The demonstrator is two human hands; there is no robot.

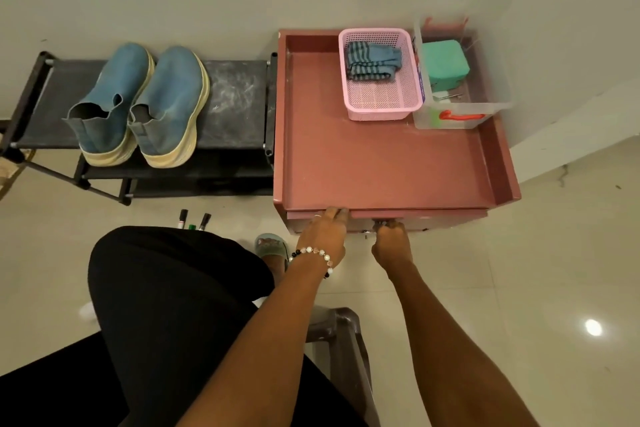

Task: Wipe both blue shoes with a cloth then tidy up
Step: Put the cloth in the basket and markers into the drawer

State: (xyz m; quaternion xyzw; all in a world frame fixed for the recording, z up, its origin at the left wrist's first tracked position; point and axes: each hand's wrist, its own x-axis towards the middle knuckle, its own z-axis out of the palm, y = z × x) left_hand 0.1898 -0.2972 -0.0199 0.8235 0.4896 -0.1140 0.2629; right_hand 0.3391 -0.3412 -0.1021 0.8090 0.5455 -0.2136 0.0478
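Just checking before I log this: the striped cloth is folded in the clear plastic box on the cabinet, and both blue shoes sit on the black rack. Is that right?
Not quite. The striped cloth lies in the pink basket, beside the clear plastic box, as the head view shows. Both blue shoes do sit on the black rack.

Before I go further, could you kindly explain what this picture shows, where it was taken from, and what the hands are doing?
There is no machine: a person wears a camera on the head, looking down at their own arms.

The left hand, with a bead bracelet, rests its fingers on the front edge of a pink cabinet. The right hand has a curled grip at the drawer front; what it grips is too small to tell.

On the cabinet stand a pink basket holding a striped cloth and a clear box with a green item inside. Two blue shoes sit on a black rack, untouched.
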